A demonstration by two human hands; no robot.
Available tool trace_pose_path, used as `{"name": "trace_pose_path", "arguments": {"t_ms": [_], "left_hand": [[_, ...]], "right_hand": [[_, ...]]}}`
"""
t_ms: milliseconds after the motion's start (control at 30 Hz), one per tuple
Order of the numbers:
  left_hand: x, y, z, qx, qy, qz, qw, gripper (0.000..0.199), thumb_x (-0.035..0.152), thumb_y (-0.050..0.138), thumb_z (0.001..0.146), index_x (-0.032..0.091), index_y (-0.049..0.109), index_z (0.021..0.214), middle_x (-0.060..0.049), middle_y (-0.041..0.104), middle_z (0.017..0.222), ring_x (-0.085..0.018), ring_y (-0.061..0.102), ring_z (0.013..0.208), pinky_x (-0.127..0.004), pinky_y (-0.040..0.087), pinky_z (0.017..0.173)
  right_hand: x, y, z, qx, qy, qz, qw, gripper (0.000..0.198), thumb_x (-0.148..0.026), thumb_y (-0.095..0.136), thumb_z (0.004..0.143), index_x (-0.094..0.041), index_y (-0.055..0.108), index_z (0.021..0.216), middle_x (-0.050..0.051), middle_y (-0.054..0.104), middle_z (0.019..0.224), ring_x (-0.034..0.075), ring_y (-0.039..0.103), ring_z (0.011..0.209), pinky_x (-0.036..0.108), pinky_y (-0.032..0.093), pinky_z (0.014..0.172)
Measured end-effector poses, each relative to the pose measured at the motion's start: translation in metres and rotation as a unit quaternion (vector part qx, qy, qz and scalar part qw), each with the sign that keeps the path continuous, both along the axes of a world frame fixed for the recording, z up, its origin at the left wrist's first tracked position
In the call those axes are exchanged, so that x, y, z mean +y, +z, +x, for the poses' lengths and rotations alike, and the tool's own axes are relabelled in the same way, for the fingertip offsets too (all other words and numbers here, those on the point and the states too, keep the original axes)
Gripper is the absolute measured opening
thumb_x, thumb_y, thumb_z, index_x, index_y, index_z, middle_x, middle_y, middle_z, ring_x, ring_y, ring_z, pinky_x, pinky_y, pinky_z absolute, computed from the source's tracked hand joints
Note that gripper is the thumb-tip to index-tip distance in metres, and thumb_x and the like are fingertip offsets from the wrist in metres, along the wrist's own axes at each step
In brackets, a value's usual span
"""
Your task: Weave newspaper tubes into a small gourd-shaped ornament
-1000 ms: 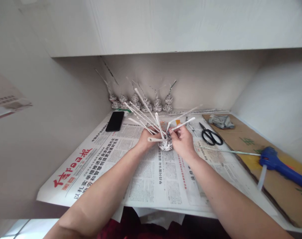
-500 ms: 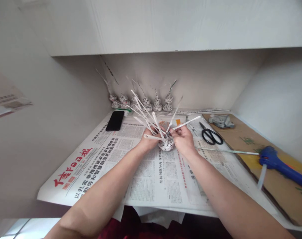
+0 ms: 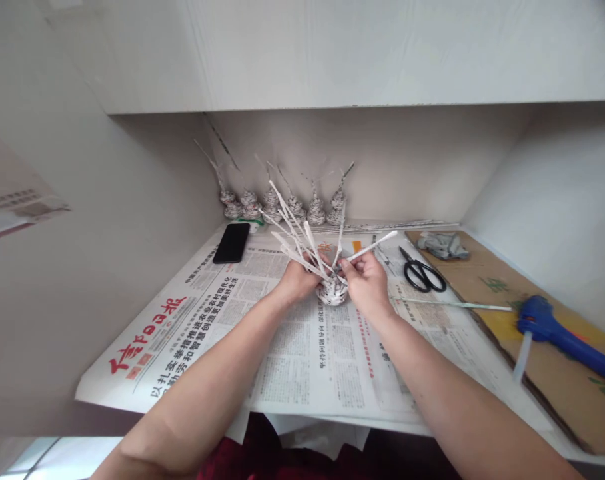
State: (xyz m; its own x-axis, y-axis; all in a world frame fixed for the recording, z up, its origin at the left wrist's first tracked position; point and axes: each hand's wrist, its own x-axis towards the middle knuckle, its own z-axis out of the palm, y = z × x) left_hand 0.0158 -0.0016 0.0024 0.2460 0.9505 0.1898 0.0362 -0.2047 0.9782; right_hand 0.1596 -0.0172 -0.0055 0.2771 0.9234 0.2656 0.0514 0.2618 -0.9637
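Between my hands is a small round woven paper gourd (image 3: 332, 292) made of rolled newspaper, held low over the newspaper sheet. Several white paper strips (image 3: 307, 243) stick up and outward from its top. My left hand (image 3: 298, 279) is closed round its left side, with the fingertips hidden behind the strips. On the right, my right hand (image 3: 368, 279) pinches a paper strip (image 3: 375, 247) at the rim between thumb and fingers; the strip's free end points up to the right.
Several finished woven paper gourds (image 3: 316, 208) line the back wall. A black phone (image 3: 231, 243) lies left on the newspaper (image 3: 207, 333). To the right are black scissors (image 3: 422, 272), a cardboard sheet (image 3: 507, 333), crumpled paper (image 3: 443, 245) and a blue glue gun (image 3: 547, 320). A shelf edge overhangs above.
The strips have swung: one on the left has turned upward from lying across my left hand, and one at the back stands more upright. Both hands stay at the gourd.
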Motion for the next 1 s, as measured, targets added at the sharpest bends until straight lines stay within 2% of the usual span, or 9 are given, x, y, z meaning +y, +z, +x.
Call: {"name": "trace_pose_path", "arguments": {"t_ms": [67,133,200,267,433,633,800,1000], "left_hand": [[0.001,-0.003,0.001,-0.003,-0.013,-0.010,1.000,0.013,0.015,0.067,0.061,0.014,0.059,0.072,0.003,0.058,0.055,-0.008,0.051,0.044,-0.020,0.042,0.043],[0.003,-0.006,0.002,-0.018,-0.027,-0.015,0.999,0.014,0.015,0.067,0.060,0.014,0.059,0.071,0.004,0.056,0.053,-0.008,0.049,0.041,-0.020,0.040,0.041],[0.004,-0.008,0.003,-0.035,-0.016,-0.016,0.999,0.014,0.018,0.067,0.060,0.014,0.059,0.071,0.004,0.056,0.053,-0.008,0.049,0.041,-0.020,0.042,0.042],[0.005,-0.009,0.002,-0.040,-0.014,-0.013,0.999,0.014,0.020,0.068,0.061,0.014,0.060,0.072,0.004,0.057,0.055,-0.008,0.050,0.042,-0.020,0.042,0.042],[0.006,-0.005,-0.003,-0.001,0.010,-0.008,1.000,0.015,0.017,0.068,0.061,0.014,0.065,0.076,0.001,0.063,0.062,-0.010,0.054,0.047,-0.021,0.046,0.044],[0.005,-0.003,-0.005,0.024,0.018,0.004,1.000,0.018,0.023,0.070,0.063,0.012,0.068,0.077,-0.003,0.066,0.067,-0.012,0.058,0.055,-0.021,0.048,0.049],[0.007,-0.006,-0.005,0.028,0.007,0.022,0.999,0.018,0.023,0.071,0.062,0.012,0.069,0.077,-0.002,0.067,0.066,-0.011,0.056,0.052,-0.019,0.044,0.046],[0.002,-0.005,-0.003,0.005,-0.004,-0.010,1.000,0.022,0.027,0.071,0.065,0.011,0.067,0.080,-0.003,0.066,0.069,-0.011,0.056,0.052,-0.020,0.046,0.044]], "right_hand": [[0.002,0.005,0.007,0.017,-0.026,0.009,0.999,0.026,-0.043,0.063,0.073,-0.023,0.048,0.082,0.000,0.068,0.079,0.012,0.059,0.050,0.025,0.046,0.050],[0.005,0.008,0.014,0.052,-0.080,0.003,0.995,0.032,-0.048,0.063,0.072,-0.023,0.046,0.082,0.001,0.069,0.082,0.010,0.057,0.045,0.024,0.043,0.045],[0.007,0.008,0.016,0.061,-0.044,-0.038,0.996,0.037,-0.049,0.068,0.066,-0.022,0.044,0.076,-0.001,0.068,0.074,0.010,0.056,0.043,0.024,0.043,0.044],[0.007,0.007,0.015,0.051,-0.001,-0.042,0.998,0.036,-0.048,0.070,0.066,-0.022,0.046,0.074,-0.001,0.066,0.070,0.012,0.058,0.045,0.023,0.040,0.043],[0.003,0.008,0.017,-0.011,0.005,-0.032,0.999,0.031,-0.043,0.074,0.064,-0.021,0.052,0.066,-0.003,0.058,0.056,0.013,0.053,0.051,0.024,0.039,0.049],[0.000,0.012,0.020,-0.005,0.081,-0.008,0.997,0.034,-0.046,0.077,0.061,-0.021,0.054,0.065,-0.003,0.061,0.061,0.013,0.054,0.058,0.026,0.043,0.059],[-0.001,0.007,0.015,-0.021,0.078,-0.032,0.996,0.034,-0.046,0.076,0.062,-0.020,0.055,0.066,-0.003,0.061,0.060,0.013,0.054,0.056,0.026,0.042,0.056],[-0.004,0.008,0.011,0.011,0.081,-0.031,0.996,0.034,-0.045,0.079,0.060,-0.020,0.057,0.066,-0.003,0.061,0.059,0.012,0.053,0.055,0.026,0.042,0.055]]}}
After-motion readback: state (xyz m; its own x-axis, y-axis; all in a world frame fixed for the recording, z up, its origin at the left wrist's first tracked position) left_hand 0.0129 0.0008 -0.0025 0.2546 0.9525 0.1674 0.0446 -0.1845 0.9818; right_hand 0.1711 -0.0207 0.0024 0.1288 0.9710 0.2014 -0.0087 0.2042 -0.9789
